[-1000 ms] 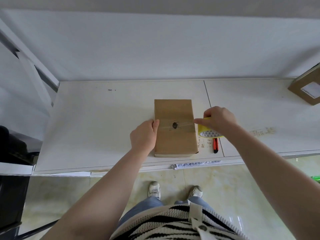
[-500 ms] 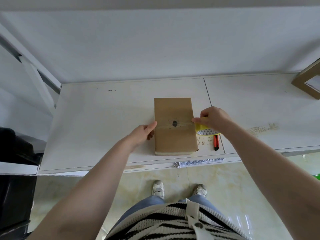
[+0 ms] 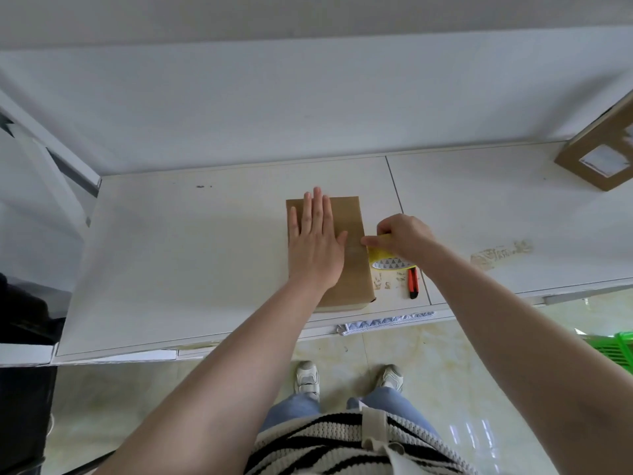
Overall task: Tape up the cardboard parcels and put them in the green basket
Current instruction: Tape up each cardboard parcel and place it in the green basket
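We see bright, even daylight; soft faint shadow left of left hand (image 3: 317, 248); glare on floor tiles (image 3: 479, 437) below right hand (image 3: 402, 236); wide-angle bending at edges.

Cardboard parcel (image 3: 346, 234) flat on white table (image 3: 178, 262); left hand (image 3: 315, 241) spread palm-down on its top; right hand (image 3: 404, 234) gripping yellow tape roll (image 3: 387, 258) at parcel's right edge; red utility knife (image 3: 413, 282) beside; green basket (image 3: 616, 351) on floor, far right.
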